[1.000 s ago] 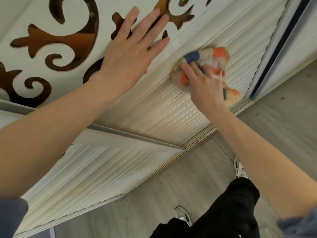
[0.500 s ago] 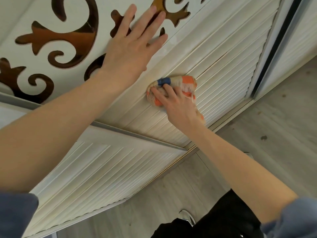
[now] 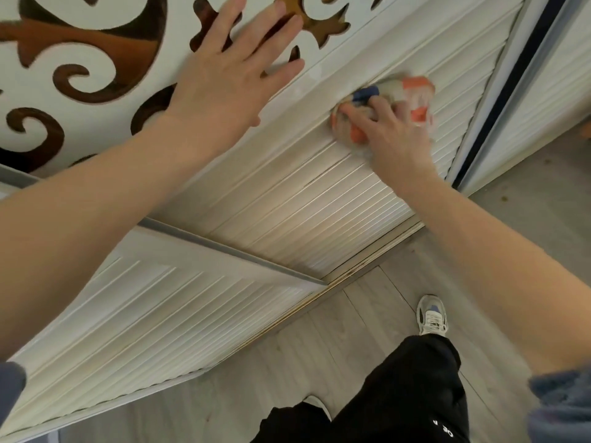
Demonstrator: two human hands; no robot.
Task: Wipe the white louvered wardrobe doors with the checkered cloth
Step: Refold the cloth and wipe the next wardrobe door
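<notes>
The person's right grip is bunched around the checkered cloth. Its fingers curl over the orange, blue and white wad and press it against the upper slats of the white louvered door, just under the plain cross rail. The left grip lies flat with straight, spread fingers, braced on the white fretwork panel with brown scroll cut-outs above. Below, a pale sneaker stands on the grey plank floor near the door track.
</notes>
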